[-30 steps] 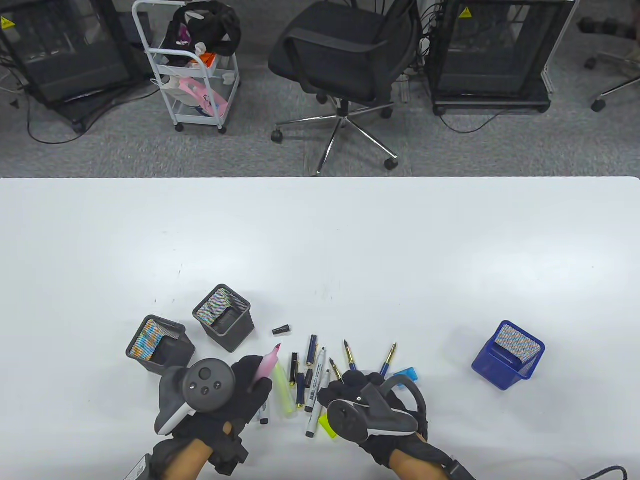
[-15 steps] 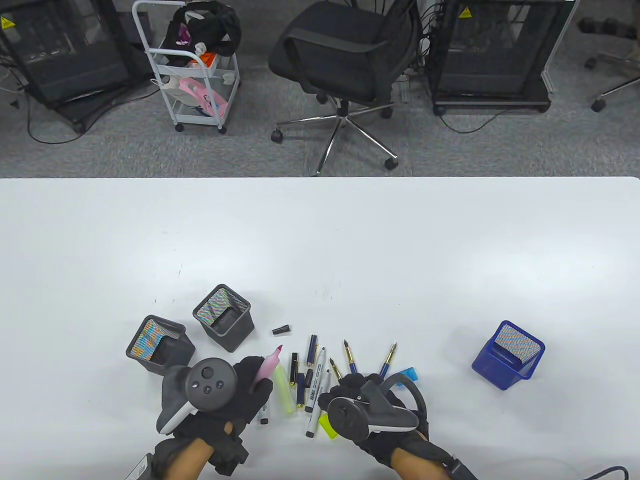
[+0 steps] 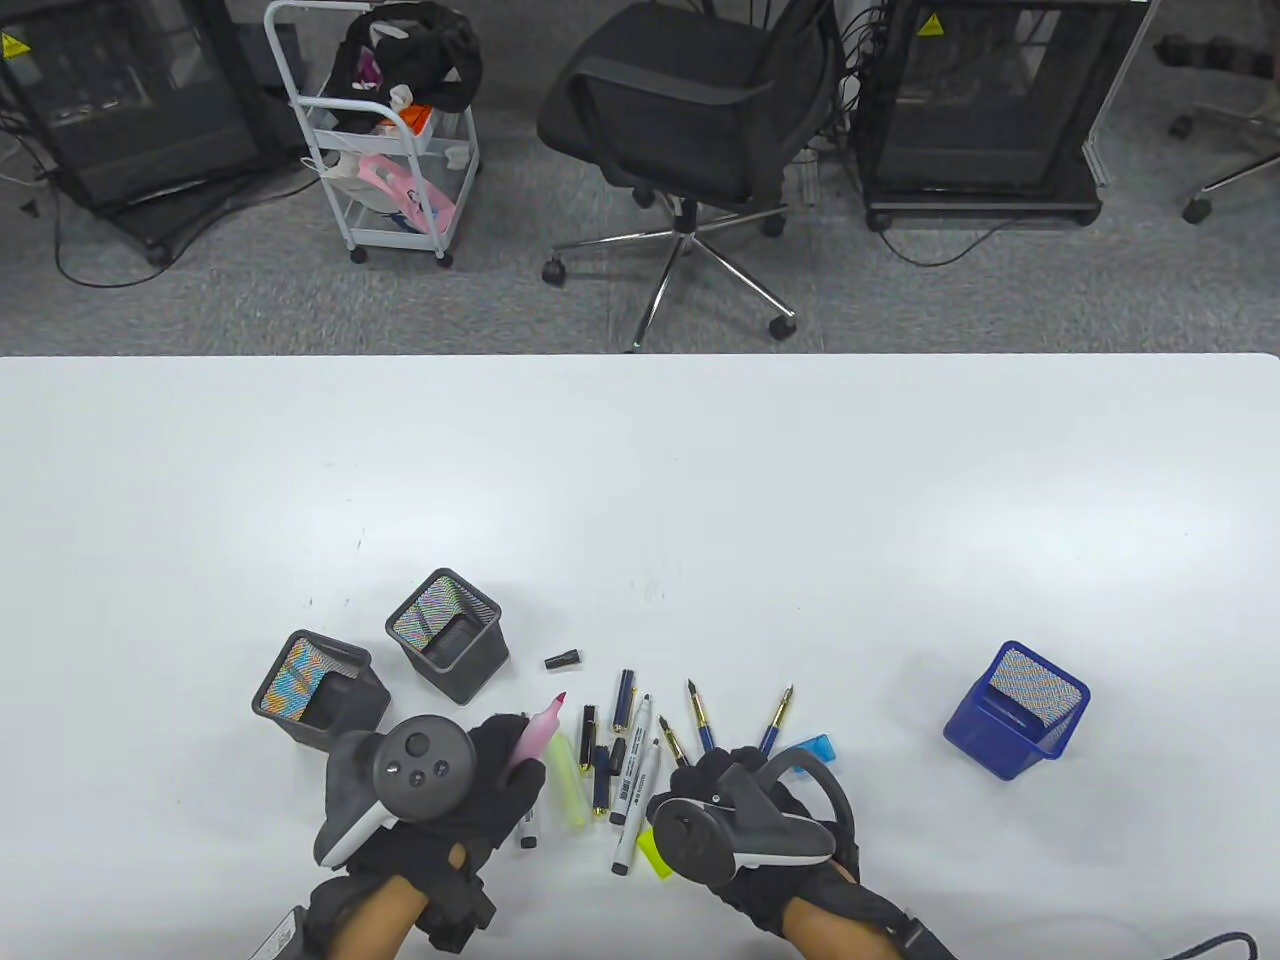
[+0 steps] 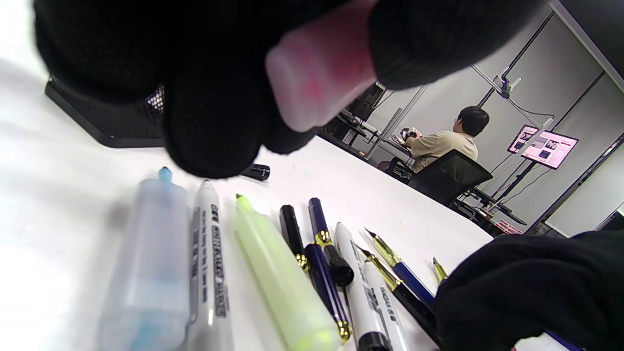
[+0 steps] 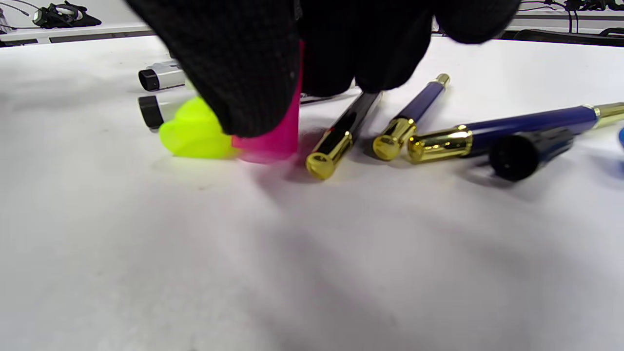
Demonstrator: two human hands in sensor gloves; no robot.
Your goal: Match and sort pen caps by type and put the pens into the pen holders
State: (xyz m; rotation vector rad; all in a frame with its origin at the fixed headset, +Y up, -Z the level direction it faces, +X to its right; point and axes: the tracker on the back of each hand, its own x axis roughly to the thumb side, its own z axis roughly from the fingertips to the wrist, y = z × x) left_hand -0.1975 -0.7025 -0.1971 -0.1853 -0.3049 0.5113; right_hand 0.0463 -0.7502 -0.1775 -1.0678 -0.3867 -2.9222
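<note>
The pink highlighter (image 3: pixel 537 728) sits uncapped in our left hand (image 3: pixel 480 785), its tip pointing up and away toward the two black mesh pen holders (image 3: pixel 447 634). We judge it light, stiff and smooth-sided, so it is best held around the thick middle of the barrel, leaving the tip end free for a cap. Our left fingers (image 4: pixel 214 112) are curled round that barrel. Its match, the pink cap (image 5: pixel 273 131), stands on the table (image 3: pixel 640 480) just beside a yellow-green cap (image 5: pixel 195 131). It looks small, hard and slick, likely to skid or tip, so we would take it by its side walls. Our right hand (image 3: pixel 745 805) is down on it, fingers (image 5: pixel 243 63) closed narrowly around its top. The remaining pens lie between our hands; the blue mesh pen holder (image 3: pixel 1015 710) stands well apart to the right.
</note>
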